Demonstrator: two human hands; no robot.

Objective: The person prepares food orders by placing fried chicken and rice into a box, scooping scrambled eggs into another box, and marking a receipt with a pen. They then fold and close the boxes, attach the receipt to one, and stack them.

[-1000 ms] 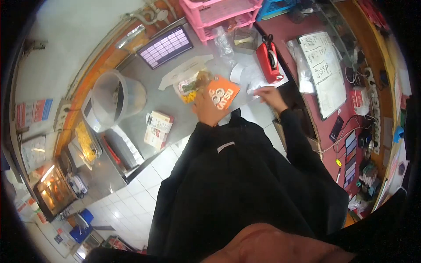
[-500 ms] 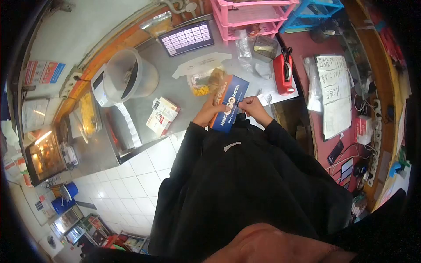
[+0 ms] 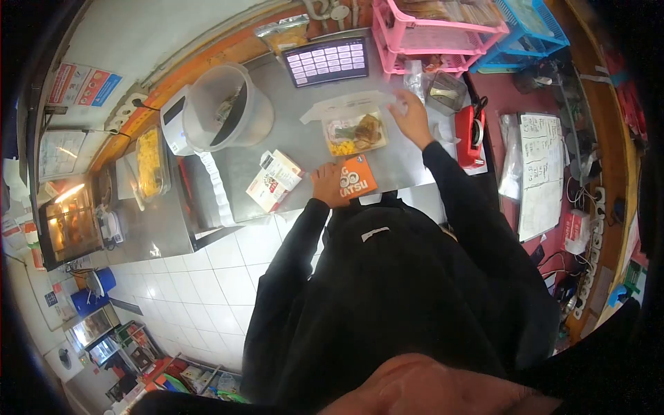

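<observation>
My left hand [image 3: 326,184] grips the left end of an orange cardboard food sleeve [image 3: 358,178] with white lettering, low at the counter's near edge. Just beyond it sits an open meal box [image 3: 356,148] containing yellow bits, something green and a browned piece of food. Its pale lid [image 3: 342,104] is folded back on the far side. My right hand [image 3: 413,122] reaches out to the right of the meal box, fingers extended, with the fingertips right at the lid's right end.
On the left of the steel counter [image 3: 290,131] are a small white-and-red carton [image 3: 274,181] and a clear bucket [image 3: 232,114]. A tablet [image 3: 327,62] stands behind. To the right are a red tape dispenser [image 3: 470,138], pink trays [image 3: 443,34] and a written sheet [image 3: 539,173].
My right hand has left the sleeve and moved up to the meal box's lid. The sleeve has been turned and lowered leftward in my left hand, showing its orange face. The view has shifted.
</observation>
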